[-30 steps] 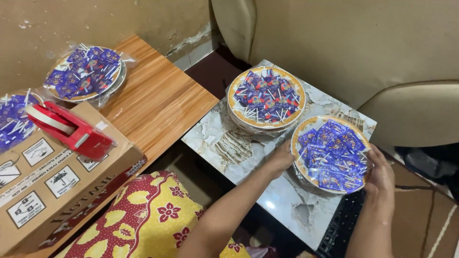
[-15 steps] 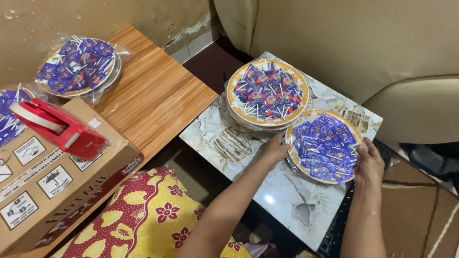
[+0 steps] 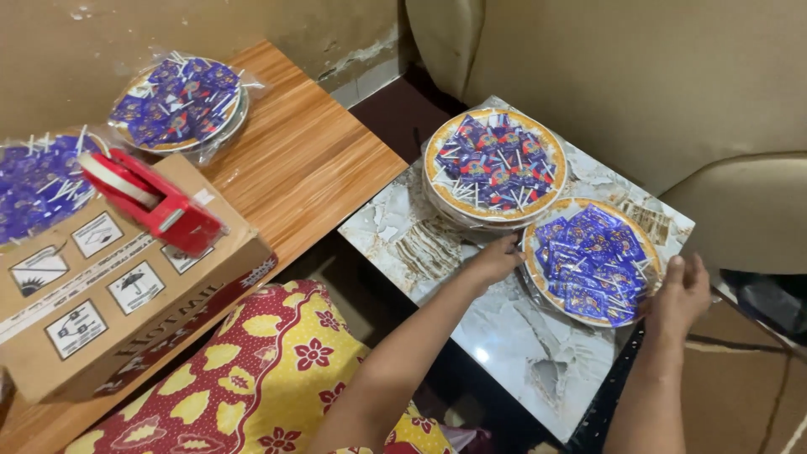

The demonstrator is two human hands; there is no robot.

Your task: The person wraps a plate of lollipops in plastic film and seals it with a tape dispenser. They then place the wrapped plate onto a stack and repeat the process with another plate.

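In the right half of the frame both hands bracket a round gold-rimmed plate (image 3: 592,262) heaped with small blue sachets under clear plastic wrap. The left hand (image 3: 498,259) presses its curled fingers against the plate's left edge; the right hand (image 3: 679,294) cups the lower right edge with fingers spread against the rim. Whether either hand truly grips the rim or only rests on it cannot be told. The plate lies flat on the marble-patterned worktop (image 3: 437,244), right of centre, just below and right of a second wrapped plate (image 3: 494,164) holding blue packets with white sticks; the two rims almost touch.

Compared with half a second ago, the plate sits in much the same spot on the marble, and both hands have stayed at its opposite edges; the right hand now reaches a little further round the lower rim. A second ago the left hand lay at the same edge and the plate was already down.

At the upper left, a third wrapped plate (image 3: 178,102) rests on a wooden table (image 3: 311,164). Below it, a cardboard box (image 3: 126,294) carries a red tape dispenser (image 3: 155,202). A red and yellow flowered cloth (image 3: 252,378) fills the lower centre.
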